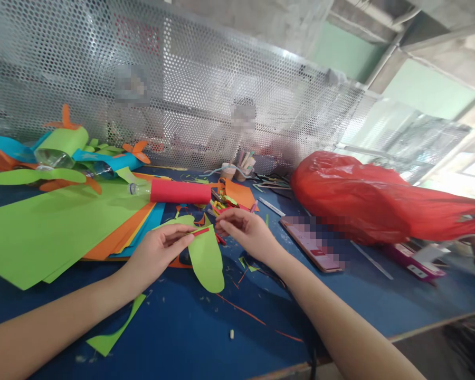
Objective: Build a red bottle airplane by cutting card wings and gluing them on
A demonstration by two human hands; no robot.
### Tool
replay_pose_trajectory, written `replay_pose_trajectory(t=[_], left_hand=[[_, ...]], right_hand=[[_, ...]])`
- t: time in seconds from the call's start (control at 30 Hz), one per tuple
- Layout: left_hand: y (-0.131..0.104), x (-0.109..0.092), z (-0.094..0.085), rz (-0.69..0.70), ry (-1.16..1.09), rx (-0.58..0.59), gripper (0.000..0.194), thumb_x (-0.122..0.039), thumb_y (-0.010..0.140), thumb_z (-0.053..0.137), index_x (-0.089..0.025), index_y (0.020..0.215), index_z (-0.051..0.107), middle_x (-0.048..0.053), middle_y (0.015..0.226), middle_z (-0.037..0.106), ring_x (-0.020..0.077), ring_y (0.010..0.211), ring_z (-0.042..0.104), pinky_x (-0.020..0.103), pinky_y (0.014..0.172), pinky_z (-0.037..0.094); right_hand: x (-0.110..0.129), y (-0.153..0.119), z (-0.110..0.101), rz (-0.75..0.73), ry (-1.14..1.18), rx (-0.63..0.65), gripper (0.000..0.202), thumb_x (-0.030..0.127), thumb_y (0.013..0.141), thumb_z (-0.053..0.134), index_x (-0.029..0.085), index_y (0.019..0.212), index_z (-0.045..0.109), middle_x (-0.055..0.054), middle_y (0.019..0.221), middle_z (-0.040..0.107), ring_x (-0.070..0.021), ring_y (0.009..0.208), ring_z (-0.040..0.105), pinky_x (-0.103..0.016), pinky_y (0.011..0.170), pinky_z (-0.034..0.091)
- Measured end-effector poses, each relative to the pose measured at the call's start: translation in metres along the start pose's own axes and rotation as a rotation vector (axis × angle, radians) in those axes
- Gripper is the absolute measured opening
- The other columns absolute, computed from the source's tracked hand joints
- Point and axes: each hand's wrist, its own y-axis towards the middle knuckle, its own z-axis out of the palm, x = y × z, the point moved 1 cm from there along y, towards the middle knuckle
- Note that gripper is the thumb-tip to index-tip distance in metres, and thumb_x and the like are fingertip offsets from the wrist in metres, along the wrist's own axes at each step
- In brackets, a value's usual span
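Observation:
Between thumb and fingers my left hand (pixel 158 248) pinches a green paper cutout (pixel 208 261) with a rounded lobe hanging down. A small red strip (pixel 201 231) lies along its upper edge at my fingertips. Just to the right, my right hand (pixel 243 232) has its fingers curled together near the cutout; anything between them is too small to make out. Behind both hands, a clear plastic bottle wrapped in red paper (pixel 181 191) lies on its side.
Green sheets (pixel 63 227) are stacked at left, below paper-covered bottle models (pixel 63 145). A phone (pixel 312 245) and a red plastic bag (pixel 352 195) are at right. Paper scraps (pixel 116 330) lie on the blue table (pixel 182 338); a perforated metal screen (pixel 206 79) stands behind.

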Motion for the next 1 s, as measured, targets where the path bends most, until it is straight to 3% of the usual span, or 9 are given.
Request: replay_pose_trajectory(t=[0.1,0.2,0.23,0.3,0.4,0.5,0.7,0.9,1.0], left_hand=[[0.002,0.003,-0.002,-0.037,-0.018,-0.044,0.027,-0.035,0.076,0.067,-0.019,0.097,0.068,0.006,0.105,0.073,0.0245,0.101,0.066,0.04,0.093,0.049],[0.004,0.009,-0.003,-0.068,-0.084,-0.06,0.031,-0.036,0.074,0.068,-0.018,0.099,0.069,0.008,0.108,0.072,0.0261,0.103,0.064,0.041,0.094,0.048],[0.005,0.011,-0.003,-0.077,-0.114,-0.062,0.033,-0.036,0.073,0.069,-0.017,0.1,0.068,0.009,0.109,0.071,0.0265,0.103,0.064,0.041,0.094,0.048],[0.006,0.013,-0.002,-0.098,-0.169,-0.067,0.036,-0.035,0.07,0.071,-0.016,0.1,0.068,0.01,0.111,0.07,0.0274,0.104,0.064,0.041,0.093,0.048],[0.005,0.01,0.0,-0.134,-0.224,-0.043,0.04,-0.035,0.069,0.072,-0.013,0.102,0.067,0.012,0.113,0.069,0.0281,0.104,0.064,0.04,0.093,0.049],[0.003,0.006,0.002,-0.154,-0.249,-0.003,0.042,-0.034,0.07,0.07,-0.013,0.107,0.066,0.011,0.113,0.07,0.0269,0.104,0.064,0.039,0.093,0.049],[0.005,0.005,0.002,-0.162,-0.25,-0.025,0.036,-0.029,0.071,0.069,-0.015,0.103,0.067,0.008,0.111,0.071,0.0251,0.102,0.065,0.039,0.093,0.05],[0.007,0.012,0.001,-0.135,-0.263,-0.001,0.031,-0.029,0.073,0.067,-0.018,0.102,0.068,0.005,0.106,0.073,0.0239,0.099,0.067,0.038,0.092,0.051],[0.007,0.013,0.001,-0.133,-0.267,-0.011,0.032,-0.029,0.072,0.069,-0.017,0.101,0.068,0.006,0.108,0.072,0.024,0.099,0.067,0.038,0.091,0.051]], right_hand=[[0.002,0.003,-0.025,0.062,-0.195,-0.139,0.016,0.031,0.086,0.049,0.018,0.085,0.057,-0.005,0.077,0.067,-0.0169,0.07,0.064,-0.029,0.066,0.049],[0.008,-0.008,-0.053,0.13,-0.372,-0.182,0.017,0.032,0.08,0.057,0.018,0.071,0.059,-0.005,0.068,0.065,-0.0197,0.065,0.061,-0.031,0.064,0.044],[0.01,-0.016,-0.06,0.166,-0.454,-0.162,0.017,0.033,0.077,0.061,0.018,0.067,0.06,-0.005,0.065,0.064,-0.0208,0.064,0.061,-0.031,0.063,0.043],[0.01,-0.033,-0.066,0.298,-0.794,0.027,0.023,0.04,0.079,0.059,0.018,0.074,0.063,-0.008,0.072,0.067,-0.0247,0.072,0.063,-0.031,0.065,0.043],[0.003,-0.056,-0.064,0.361,-0.967,0.161,0.034,0.047,0.081,0.057,0.014,0.087,0.066,-0.014,0.089,0.069,-0.029,0.084,0.064,-0.034,0.073,0.044],[-0.009,-0.07,-0.055,0.316,-0.942,0.171,0.038,0.047,0.084,0.054,0.013,0.096,0.064,-0.015,0.095,0.066,-0.0295,0.09,0.063,-0.037,0.079,0.046],[-0.026,-0.083,-0.051,0.197,-0.854,0.066,0.024,0.026,0.085,0.052,0.014,0.104,0.058,-0.015,0.101,0.061,-0.0276,0.098,0.061,-0.04,0.087,0.047],[-0.011,-0.087,-0.052,0.206,-0.543,-0.061,0.031,0.033,0.088,0.042,0.017,0.114,0.05,-0.014,0.112,0.061,-0.0255,0.104,0.059,-0.039,0.089,0.046],[0.001,-0.084,-0.05,0.275,-0.357,-0.093,0.032,0.041,0.084,0.047,0.017,0.105,0.053,-0.008,0.092,0.065,-0.0223,0.083,0.061,-0.034,0.075,0.048]])
